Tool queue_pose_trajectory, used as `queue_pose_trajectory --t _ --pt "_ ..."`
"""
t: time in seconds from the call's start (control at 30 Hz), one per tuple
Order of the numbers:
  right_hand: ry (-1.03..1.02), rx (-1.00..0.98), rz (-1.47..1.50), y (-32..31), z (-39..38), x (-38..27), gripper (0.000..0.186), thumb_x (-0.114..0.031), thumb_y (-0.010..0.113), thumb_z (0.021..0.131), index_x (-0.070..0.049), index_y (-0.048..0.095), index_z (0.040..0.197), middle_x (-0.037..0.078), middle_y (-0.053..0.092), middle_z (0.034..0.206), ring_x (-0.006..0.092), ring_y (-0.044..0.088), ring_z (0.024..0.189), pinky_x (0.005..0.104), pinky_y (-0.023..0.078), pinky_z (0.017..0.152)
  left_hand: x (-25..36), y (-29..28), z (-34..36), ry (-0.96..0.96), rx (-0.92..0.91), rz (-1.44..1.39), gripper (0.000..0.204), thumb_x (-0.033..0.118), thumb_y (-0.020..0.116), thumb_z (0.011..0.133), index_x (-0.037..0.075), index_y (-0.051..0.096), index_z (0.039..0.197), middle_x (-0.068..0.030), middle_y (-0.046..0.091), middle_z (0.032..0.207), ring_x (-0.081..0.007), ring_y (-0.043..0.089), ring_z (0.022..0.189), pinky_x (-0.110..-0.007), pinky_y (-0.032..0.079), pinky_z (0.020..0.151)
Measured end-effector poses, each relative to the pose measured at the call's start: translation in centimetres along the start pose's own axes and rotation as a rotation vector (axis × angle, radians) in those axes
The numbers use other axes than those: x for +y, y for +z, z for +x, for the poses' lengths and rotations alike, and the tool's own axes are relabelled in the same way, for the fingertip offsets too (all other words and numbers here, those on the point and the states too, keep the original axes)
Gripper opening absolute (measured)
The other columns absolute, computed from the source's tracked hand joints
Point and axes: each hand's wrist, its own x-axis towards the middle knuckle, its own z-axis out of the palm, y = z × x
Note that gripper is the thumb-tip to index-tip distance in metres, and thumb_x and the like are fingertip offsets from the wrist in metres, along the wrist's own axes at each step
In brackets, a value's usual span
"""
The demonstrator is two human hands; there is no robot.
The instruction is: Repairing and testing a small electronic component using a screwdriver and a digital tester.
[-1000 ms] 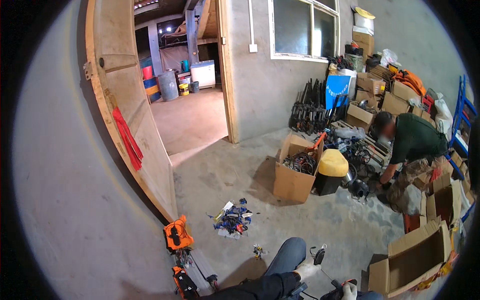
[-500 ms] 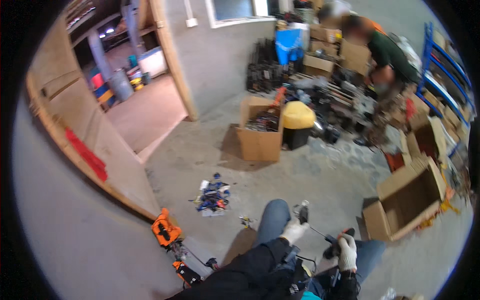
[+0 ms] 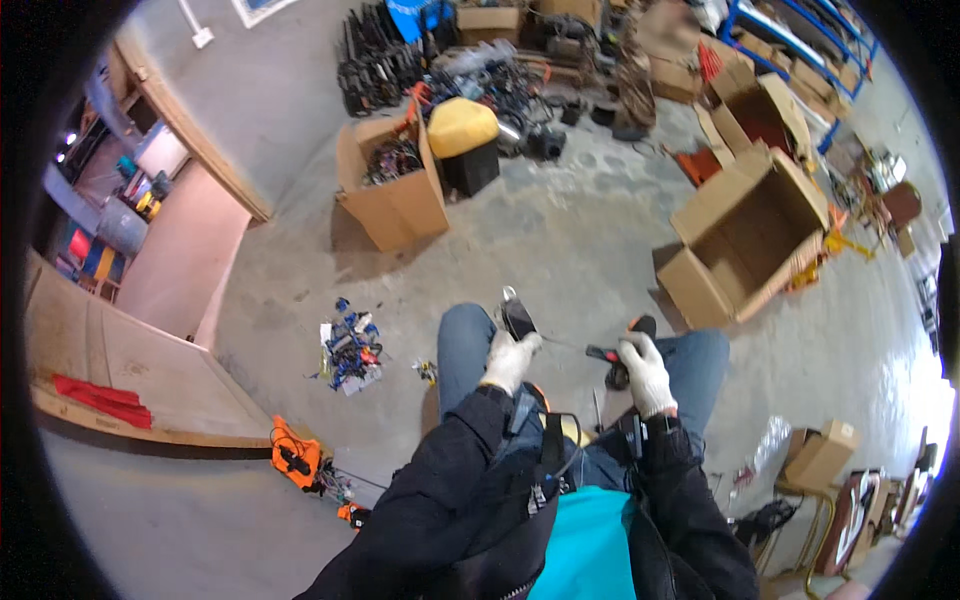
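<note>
Left grip [image 3: 510, 362], in a white glove: fingers pressed together around the near end of a flat black device [image 3: 517, 318], which is tilted, far end toward the upper left. A pale loop [image 3: 509, 293] projects from that far end. Position: above the floor [image 3: 560, 265], well in from its far edge, just beside the person's left knee [image 3: 465, 335].

Right grip [image 3: 647, 375], also gloved: fingers curled, pinching a red-and-black handle [image 3: 602, 354] pointing toward the device. Thin dark line spans handle to device; cannot tell whether shaft or wire. Dark object [image 3: 643, 325] just beyond the right grip; cannot tell whether held. Right knee [image 3: 700, 350] just beside.

Floor, side nearer the doorway [image 3: 185, 255]: loose heap of blue, black and white parts [image 3: 352, 350]; smaller cluster of parts [image 3: 428, 372] between heap and left knee. Orange-and-black item [image 3: 296, 455] near the lower end of the door [image 3: 150, 385]; red cloth [image 3: 100, 402] hangs on the door.

Toward the floor's far edge: cardboard box [image 3: 395, 215] containing tangled cables [image 3: 393, 160]; beside it, a yellow container [image 3: 462, 125] on a black base [image 3: 470, 172]. Second, larger carton [image 3: 755, 240], tipped with its mouth facing up and flaps spread, beyond the right knee. Co-worker's patterned trouser leg [image 3: 635, 90] by the far clutter. Blue shelf frame [image 3: 735, 18] near the far right corner.
</note>
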Motion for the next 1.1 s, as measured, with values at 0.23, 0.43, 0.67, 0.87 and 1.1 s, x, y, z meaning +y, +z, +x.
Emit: queue_pose_trajectory --t 0.23,0.43,0.67,0.87,1.1 --pt "0.033 0.008 0.146 -0.2 1.7 2.2 0.053 -0.031 0.074 0.089 -0.005 0.061 0.134 0.008 0.069 0.103 0.0137 0.065 0.083 0.0284 0.051 0.067 -1.6 0.2 1.4 -0.144 0.045 0.097 0.065 0.039 0.074 0.081 -0.002 0.061 0.13 -0.0226 0.07 0.123 -0.0376 0.065 0.119 -0.042 0.049 0.102" --pt "0.145 -0.006 0.023 -0.3 0.4 0.3 0.042 -0.039 0.056 0.106 -0.006 0.062 0.131 0.005 0.063 0.084 0.0091 0.059 0.067 0.0279 0.049 0.064 -3.4 0.3 2.0 -0.088 -0.026 -0.195 0.05 0.02 0.075 0.091 0.003 0.058 0.135 -0.0068 0.066 0.118 -0.019 0.065 0.106 -0.034 0.052 0.095" --pt "-0.052 -0.003 0.069 -0.4 1.5 2.7 0.052 -0.03 0.076 0.092 -0.002 0.06 0.133 0.005 0.062 0.091 0.0109 0.059 0.068 0.0286 0.048 0.062 -5.8 1.1 3.4 -0.018 0.048 -0.364 0.041 0.029 0.075 0.091 0.001 0.067 0.12 -0.0068 0.072 0.101 -0.0174 0.066 0.091 -0.034 0.053 0.083" --pt "0.149 0.031 0.137 0.2 -0.4 -1.4 0.044 -0.026 0.071 0.096 -0.003 0.06 0.131 0.005 0.064 0.092 0.0121 0.062 0.071 0.0284 0.049 0.061 -4.3 1.0 2.9 -0.066 -0.007 -0.413 0.031 0.027 0.074 0.093 0.002 0.067 0.11 -0.005 0.071 0.093 -0.0153 0.065 0.079 -0.032 0.053 0.074" --pt "-0.003 -0.05 0.188 -0.1 1.2 2.1 0.044 -0.026 0.069 0.097 -0.005 0.06 0.135 0.005 0.064 0.093 0.0124 0.064 0.074 0.0262 0.049 0.066 -5.4 0.6 3.4 -0.058 0.014 -0.391 0.033 0.026 0.073 0.093 0.002 0.066 0.114 -0.0052 0.07 0.096 -0.0154 0.065 0.085 -0.032 0.053 0.078"
